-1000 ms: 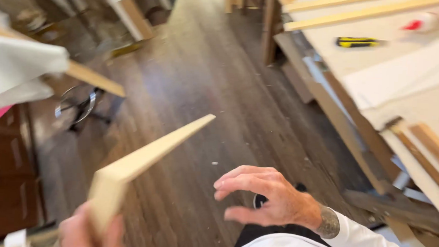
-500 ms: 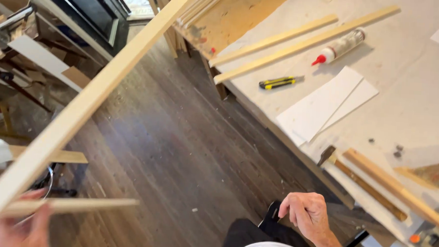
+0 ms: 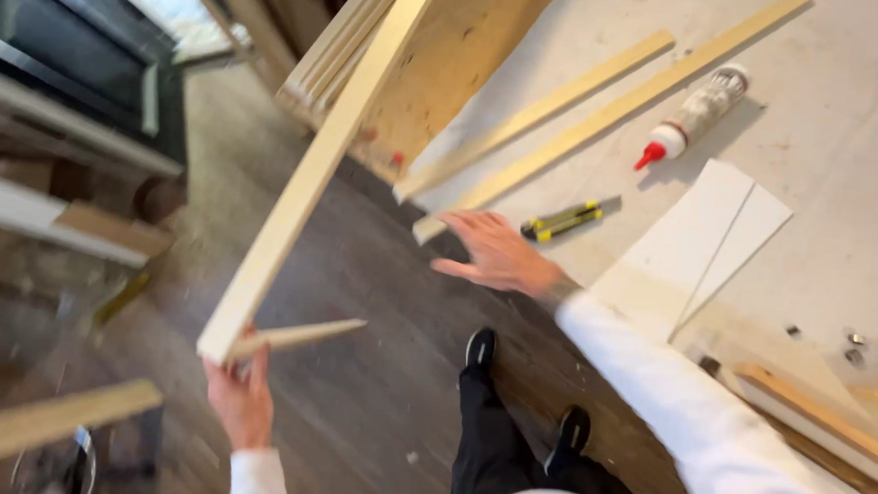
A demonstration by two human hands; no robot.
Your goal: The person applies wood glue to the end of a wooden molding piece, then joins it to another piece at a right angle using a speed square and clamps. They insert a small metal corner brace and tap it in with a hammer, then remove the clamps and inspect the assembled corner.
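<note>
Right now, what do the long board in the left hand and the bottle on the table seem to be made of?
Long board: pale bare wood, apparently unfinished, matte, held by the left hand. Bottle: probably plastic, light body with a red tip.

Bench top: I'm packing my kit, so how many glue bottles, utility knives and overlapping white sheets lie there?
Clear plastic glue bottle with red nozzle: 1
Yellow-and-black utility knife: 1
Overlapping flat white sheets: 2
Total: 4
</note>
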